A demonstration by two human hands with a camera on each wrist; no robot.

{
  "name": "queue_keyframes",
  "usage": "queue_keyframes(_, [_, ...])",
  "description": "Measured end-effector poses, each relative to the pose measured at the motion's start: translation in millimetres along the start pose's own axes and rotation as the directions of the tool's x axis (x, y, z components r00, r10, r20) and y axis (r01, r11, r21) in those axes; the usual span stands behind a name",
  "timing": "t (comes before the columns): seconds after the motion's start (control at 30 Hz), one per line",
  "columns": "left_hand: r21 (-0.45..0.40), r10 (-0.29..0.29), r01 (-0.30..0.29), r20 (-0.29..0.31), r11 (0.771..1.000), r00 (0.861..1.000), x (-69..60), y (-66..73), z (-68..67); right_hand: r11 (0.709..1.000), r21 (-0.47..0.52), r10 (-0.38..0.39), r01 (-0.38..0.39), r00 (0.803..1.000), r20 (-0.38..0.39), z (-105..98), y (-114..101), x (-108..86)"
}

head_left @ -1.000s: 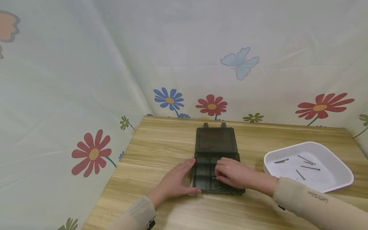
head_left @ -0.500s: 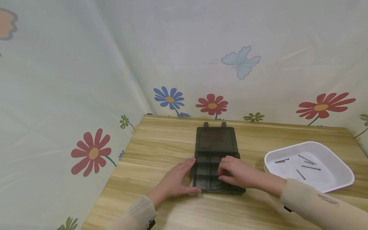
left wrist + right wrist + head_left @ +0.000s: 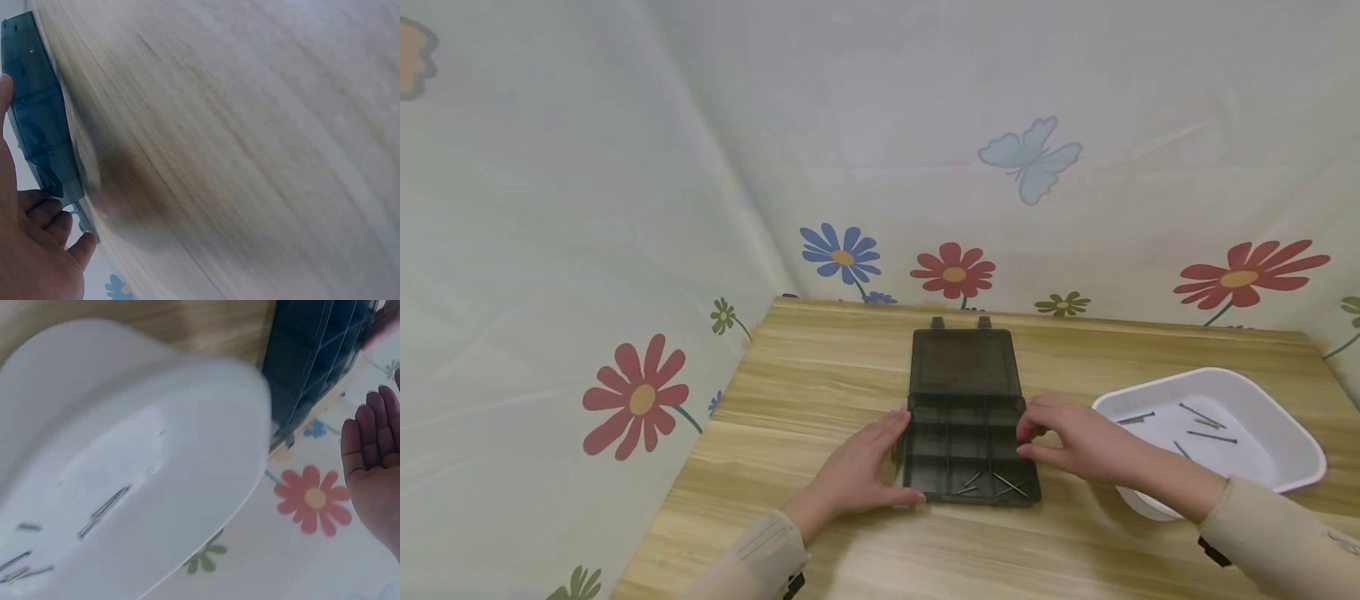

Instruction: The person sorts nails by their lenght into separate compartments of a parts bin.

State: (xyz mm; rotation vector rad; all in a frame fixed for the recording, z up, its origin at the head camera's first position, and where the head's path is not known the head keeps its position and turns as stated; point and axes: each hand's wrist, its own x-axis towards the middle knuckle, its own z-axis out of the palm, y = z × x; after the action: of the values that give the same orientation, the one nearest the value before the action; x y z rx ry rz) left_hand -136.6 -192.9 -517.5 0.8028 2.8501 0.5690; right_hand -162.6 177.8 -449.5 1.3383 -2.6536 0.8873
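A dark translucent compartment box [image 3: 927,446] lies on the wooden table, its lid [image 3: 966,362] folded back away from me. My left hand [image 3: 857,471] rests along the box's left side, fingers extended against the edge and thumb at the front corner. Beside the right edge of the box is my right hand [image 3: 1067,437], slightly bent; the right wrist view shows its palm [image 3: 378,469] with nothing in it. Thin metal pieces like nails or screws [image 3: 970,483] lie in the front middle compartment, and more such pieces [image 3: 1010,484] in the front right one.
To the right stands a white tray [image 3: 1292,433] with several loose nail-like pieces [image 3: 1212,436] in it. My right forearm covers its near left part. A flower-printed sheet [image 3: 880,125] hangs behind and left of the wooden table [image 3: 820,367].
My right hand has moved right, from above the front compartments to the box's right edge. The nail-like piece it held now lies in the front middle compartment. My left hand stays put.
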Motion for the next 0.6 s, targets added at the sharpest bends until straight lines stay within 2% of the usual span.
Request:
queue_keyframes(0.13, [-0.002, 0.004, -0.004, -0.004, 1.000, 1.000, 0.1, -1.3, 1.1, 0.999, -0.046, 0.000, -0.003, 0.998, -0.061, -11.1, 6.3, -12.2])
queue_keyframes(0.3, [-0.008, 0.004, -0.004, 0.000, 1.000, 1.000, 0.5, -1.2, 1.2, 0.993, -0.072, 0.084, -0.089, 0.994, -0.070, -26.2, 12.4, -28.0])
queue_keyframes(0.6, [-0.015, -0.006, 0.006, 0.005, 1.000, 1.000, 0.4, -0.3, 0.4, 0.974, -0.149, 0.157, -0.170, 0.983, -0.093, -43.3, 25.6, -52.7])
